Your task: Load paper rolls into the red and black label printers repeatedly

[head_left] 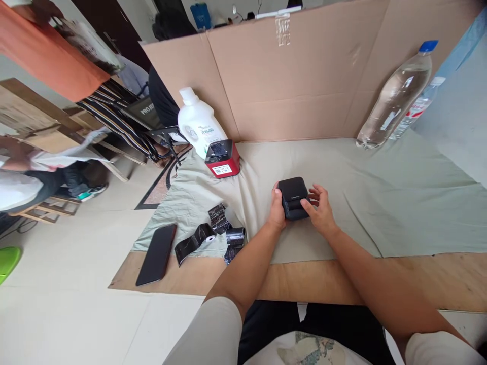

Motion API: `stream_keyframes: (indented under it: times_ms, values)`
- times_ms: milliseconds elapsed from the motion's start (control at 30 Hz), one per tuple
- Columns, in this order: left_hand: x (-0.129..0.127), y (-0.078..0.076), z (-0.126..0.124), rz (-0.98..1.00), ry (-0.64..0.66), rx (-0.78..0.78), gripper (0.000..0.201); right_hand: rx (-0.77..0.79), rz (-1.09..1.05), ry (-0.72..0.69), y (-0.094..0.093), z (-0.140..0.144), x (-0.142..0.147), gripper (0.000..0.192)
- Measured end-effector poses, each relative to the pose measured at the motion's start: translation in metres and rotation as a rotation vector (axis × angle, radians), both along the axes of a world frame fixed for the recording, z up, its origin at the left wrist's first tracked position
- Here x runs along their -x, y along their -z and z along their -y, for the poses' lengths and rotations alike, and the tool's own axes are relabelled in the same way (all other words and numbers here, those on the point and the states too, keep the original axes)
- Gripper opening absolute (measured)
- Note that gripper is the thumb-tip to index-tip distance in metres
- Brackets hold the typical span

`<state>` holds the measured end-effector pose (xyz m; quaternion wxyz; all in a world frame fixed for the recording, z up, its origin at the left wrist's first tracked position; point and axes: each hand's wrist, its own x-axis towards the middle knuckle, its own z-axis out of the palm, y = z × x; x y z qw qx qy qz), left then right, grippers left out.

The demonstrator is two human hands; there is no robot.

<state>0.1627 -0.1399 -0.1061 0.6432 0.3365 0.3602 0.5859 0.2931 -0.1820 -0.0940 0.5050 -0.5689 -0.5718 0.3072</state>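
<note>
Matte black small box device (pixel 292 197) on pale sage-green cloth (pixel 380 192). Glossy red box (pixel 222 159) with white label and black top near the cloth's far left edge. White bottle (pixel 198 124). Clear bottle (pixel 395 96), blue cap. Black phone (pixel 157 254), black-and-white rolls (pixel 205 235) at near left corner. Tan cardboard wall (pixel 304 76). Light brown board (pixel 342 279) beneath.

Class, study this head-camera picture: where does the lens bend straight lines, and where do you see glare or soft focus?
Head view: wide-angle distortion bows the cardboard wall and leans the bottles inward; even daylight, only soft shadows under the left hand and right hand on the black box; glare on the phone and the bottles; edges at far left look stretched and softer.
</note>
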Motion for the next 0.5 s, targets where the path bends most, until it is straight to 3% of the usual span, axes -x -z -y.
stream_keyframes:
  times_ms: [167,333,500]
  values:
    - [-0.008,0.001,0.006,0.01,0.102,0.029,0.061,0.055,-0.098,-0.077,0.013,-0.008,-0.016,0.096]
    - [-0.003,0.002,0.0,0.108,0.231,0.074,0.059,0.112,-0.272,-0.133,0.011,-0.011,-0.021,0.098]
    - [-0.001,0.001,-0.002,0.111,0.264,0.083,0.062,0.147,-0.322,-0.185,0.011,-0.014,-0.024,0.103]
